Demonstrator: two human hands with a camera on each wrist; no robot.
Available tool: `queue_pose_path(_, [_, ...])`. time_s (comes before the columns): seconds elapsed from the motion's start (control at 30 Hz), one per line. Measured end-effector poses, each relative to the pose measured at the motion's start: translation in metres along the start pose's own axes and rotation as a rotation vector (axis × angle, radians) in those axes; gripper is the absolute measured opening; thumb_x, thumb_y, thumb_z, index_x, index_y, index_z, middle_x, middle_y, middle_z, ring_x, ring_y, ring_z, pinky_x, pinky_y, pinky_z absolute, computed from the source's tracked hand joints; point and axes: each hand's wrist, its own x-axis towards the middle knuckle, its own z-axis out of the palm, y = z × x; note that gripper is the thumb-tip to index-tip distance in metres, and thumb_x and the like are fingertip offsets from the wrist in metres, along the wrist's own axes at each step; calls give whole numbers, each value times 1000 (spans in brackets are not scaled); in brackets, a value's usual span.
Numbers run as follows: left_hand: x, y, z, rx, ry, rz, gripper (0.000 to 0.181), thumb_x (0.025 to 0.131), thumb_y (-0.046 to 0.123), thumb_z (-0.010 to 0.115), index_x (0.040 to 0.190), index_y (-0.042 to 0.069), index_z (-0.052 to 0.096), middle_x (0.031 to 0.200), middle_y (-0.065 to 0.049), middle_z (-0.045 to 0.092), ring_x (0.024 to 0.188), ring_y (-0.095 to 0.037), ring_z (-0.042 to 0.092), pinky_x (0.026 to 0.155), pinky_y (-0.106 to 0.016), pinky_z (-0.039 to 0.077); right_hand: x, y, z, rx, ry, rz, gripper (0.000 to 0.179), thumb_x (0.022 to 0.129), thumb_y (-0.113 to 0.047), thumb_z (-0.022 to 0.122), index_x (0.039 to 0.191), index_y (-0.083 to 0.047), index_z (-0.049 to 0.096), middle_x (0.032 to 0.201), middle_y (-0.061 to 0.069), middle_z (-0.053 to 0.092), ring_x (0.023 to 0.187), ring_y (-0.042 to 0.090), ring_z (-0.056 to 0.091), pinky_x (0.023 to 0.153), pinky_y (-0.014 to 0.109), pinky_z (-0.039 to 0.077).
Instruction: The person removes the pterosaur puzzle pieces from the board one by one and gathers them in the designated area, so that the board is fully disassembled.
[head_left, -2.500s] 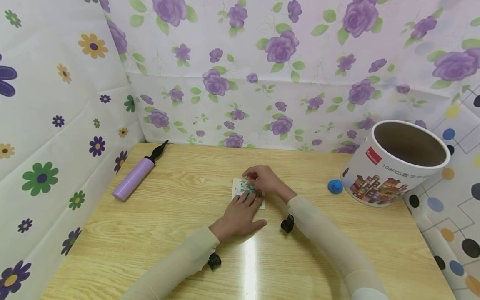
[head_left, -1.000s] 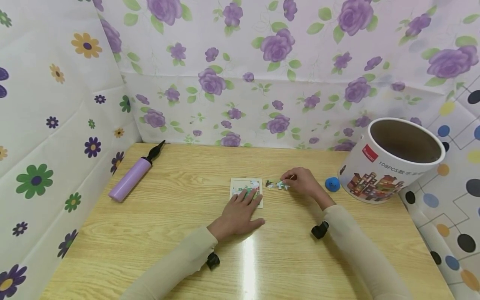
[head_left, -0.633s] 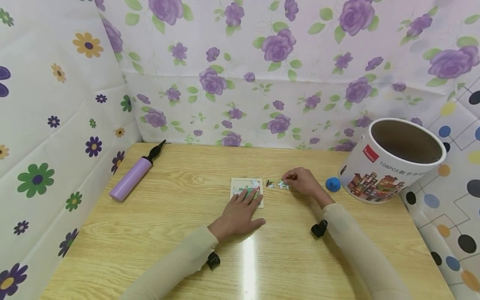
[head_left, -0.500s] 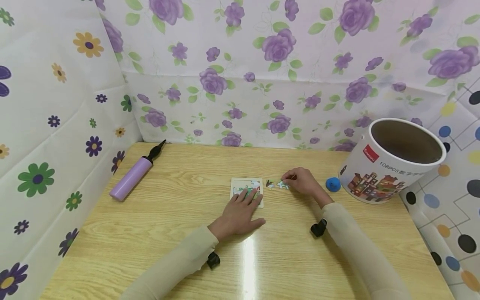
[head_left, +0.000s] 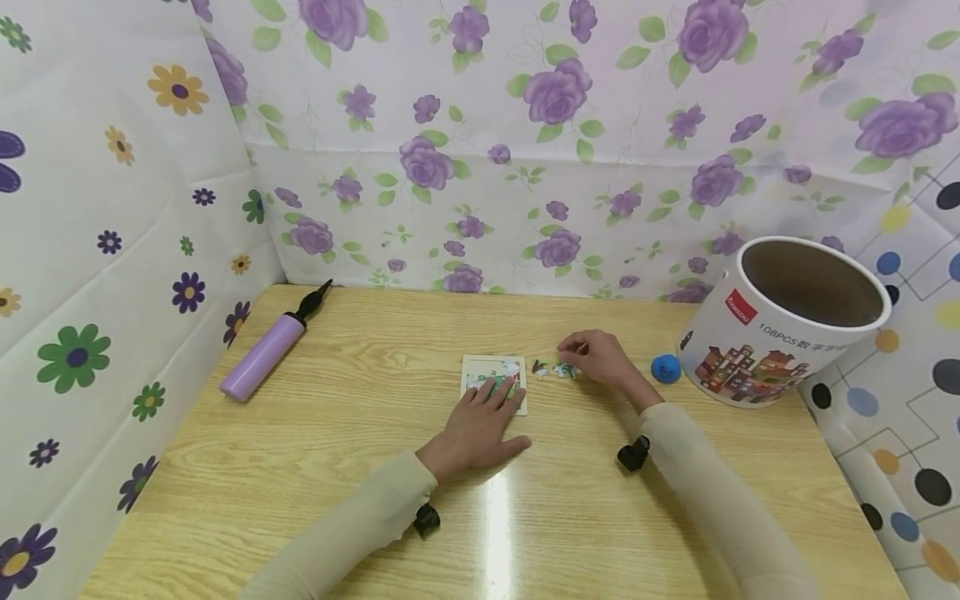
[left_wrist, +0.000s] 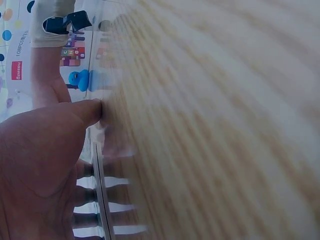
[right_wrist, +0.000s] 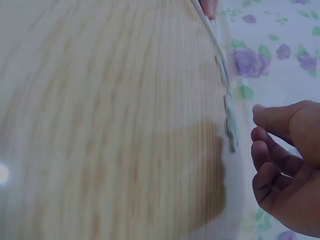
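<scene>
A small square jigsaw board point(head_left: 474, 360) with a pale frame and a green picture lies mid-table. My left hand point(head_left: 476, 425) rests on it, fingers straight and spread, covering its lower part. In the left wrist view the thumb of that hand point(left_wrist: 40, 170) sticks out beside the board's edge point(left_wrist: 101, 195). Loose jigsaw pieces lie right of the board: a brownish one point(head_left: 540, 368) and green-and-white ones point(head_left: 564, 371). Close by them is my right hand point(head_left: 600, 358). The right wrist view shows its fingers loosely bent, thumb tip apart from the index, nothing between, beside the pieces point(right_wrist: 229, 122).
At the back left lies a purple hand pump point(head_left: 266, 354) with a black nozzle. A blue lump point(head_left: 666, 368), perhaps a toy, sits beside a large white bucket point(head_left: 750, 367) at the right. Floral cloth point(head_left: 465, 225) hangs behind the table.
My right hand left the board and moved right to the loose pieces; in the last half second it shifted slightly up and left. My left hand stays on the board.
</scene>
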Motion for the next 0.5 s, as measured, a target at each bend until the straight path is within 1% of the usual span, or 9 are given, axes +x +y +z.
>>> queue_pose_path(0.1, [0, 0, 0, 1, -2, -1, 82, 102, 66, 40, 165, 17, 22, 171, -9, 15, 156, -35, 18, 121, -53, 27, 2, -8, 4, 17, -8, -42, 22, 99, -24, 70, 114, -9, 77, 99, 5, 72, 89, 22, 67, 75, 39, 57])
queue_pose_path(0.2, [1, 0, 2, 4, -4, -3, 82, 102, 66, 39, 165, 17, 21, 171, -9, 15, 156, -35, 18, 121, -53, 27, 5, -17, 9, 27, -24, -77, 26, 99, -23, 70, 118, -7, 76, 101, 6, 72, 87, 21, 68, 74, 38, 57])
queue_pose_path(0.33, [2, 0, 3, 12, -3, -2, 82, 102, 67, 38, 165, 17, 21, 171, -8, 15, 156, -35, 17, 121, -53, 27, 9, -26, 17, 28, -31, -94, 28, 99, -24, 71, 121, -8, 76, 105, 6, 73, 87, 18, 68, 74, 38, 58])
queue_pose_path(0.5, [1, -1, 3, 18, 3, 0, 81, 103, 66, 38, 165, 17, 22, 171, -8, 15, 156, -35, 18, 121, -53, 28, 15, -31, 26, 18, -43, -112, 28, 97, -25, 72, 120, -10, 77, 105, 5, 73, 85, 16, 67, 73, 35, 57])
